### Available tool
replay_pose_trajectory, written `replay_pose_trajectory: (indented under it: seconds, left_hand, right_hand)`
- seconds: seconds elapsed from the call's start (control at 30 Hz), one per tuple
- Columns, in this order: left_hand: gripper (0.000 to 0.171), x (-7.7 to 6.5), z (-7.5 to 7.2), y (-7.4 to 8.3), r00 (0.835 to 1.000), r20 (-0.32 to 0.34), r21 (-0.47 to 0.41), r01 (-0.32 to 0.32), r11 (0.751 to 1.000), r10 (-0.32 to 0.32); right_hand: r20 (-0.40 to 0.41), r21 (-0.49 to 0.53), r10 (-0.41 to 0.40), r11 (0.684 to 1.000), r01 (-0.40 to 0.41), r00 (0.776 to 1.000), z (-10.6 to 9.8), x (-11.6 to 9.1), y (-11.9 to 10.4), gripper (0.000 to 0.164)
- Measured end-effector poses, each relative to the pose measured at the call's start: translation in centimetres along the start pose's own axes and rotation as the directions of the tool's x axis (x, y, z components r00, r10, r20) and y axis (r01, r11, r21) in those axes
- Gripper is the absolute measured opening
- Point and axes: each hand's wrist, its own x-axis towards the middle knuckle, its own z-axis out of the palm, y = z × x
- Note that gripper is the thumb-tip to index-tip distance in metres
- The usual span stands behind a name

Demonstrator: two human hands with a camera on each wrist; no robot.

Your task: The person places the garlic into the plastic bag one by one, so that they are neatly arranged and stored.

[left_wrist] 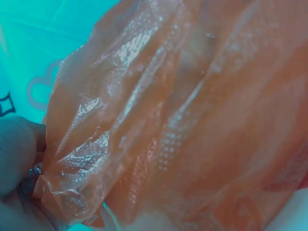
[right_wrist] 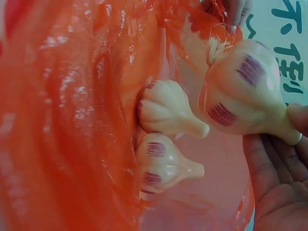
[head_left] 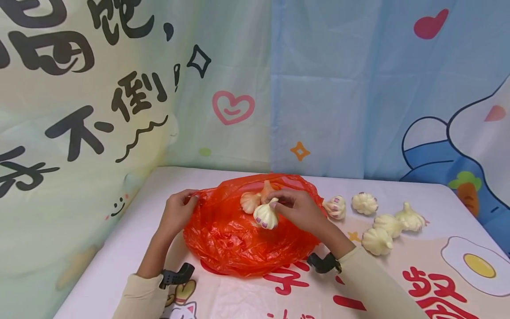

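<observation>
Backdrop (head_left: 322,97): hanging cloth, pale green around the pink outlined heart (head_left: 232,111), blue to the heart's right.
Black characters (head_left: 75,137): left of the heart.
Black star (head_left: 199,61): four-pointed, above and left of it.
Orange star (head_left: 300,151): below and right.
Solid red heart (head_left: 430,25): well right, higher.
Carrot print (head_left: 468,199): well right, lower.
Worktop (head_left: 131,230): white, below the heart.
Fried egg print (head_left: 479,265): yellow-yolked, on the worktop, far lower right.
Red lettering (head_left: 349,303): same surface, lower right.
</observation>
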Motion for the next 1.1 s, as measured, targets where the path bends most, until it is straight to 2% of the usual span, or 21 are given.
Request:
replay_pose_trajectory:
  seconds: [0.17,0.47,0.7,0.93,1.1]
  left_hand:
    - [0.027,0.0,0.0,0.1,1.000,-0.004,-0.004,0.004,1.000,-0.004]
    - [0.026,0.0,0.0,0.0,1.000,-0.017,-0.002,0.004,1.000,-0.004]
    - [0.026,0.0,-0.1,-0.2,1.000,-0.013,-0.003,0.014,1.000,-0.014]
    - [0.027,0.0,-0.2,-0.2,1.000,-0.015,-0.008,0.007,1.000,-0.007]
    - [0.026,0.0,-0.1,0.0,1.000,-0.018,-0.024,0.005,1.000,-0.005]
  right_hand:
    - [0.040,0.027,-0.021,0.999,0.020,0.999,0.6,0.9,0.1,0.020]
    - [0.107,-0.003,0.031,1.000,-0.031,0.994,2.1,2.3,0.7,0.017]
    - [0.187,0.010,-0.015,1.000,0.014,0.982,3.4,3.8,1.0,0.016]
    - [0.175,0.035,-0.054,0.998,0.048,0.983,4.8,4.7,0.9,0.014]
    - [0.155,0.030,-0.010,1.000,0.006,0.988,5.9,5.0,1.2,0.013]
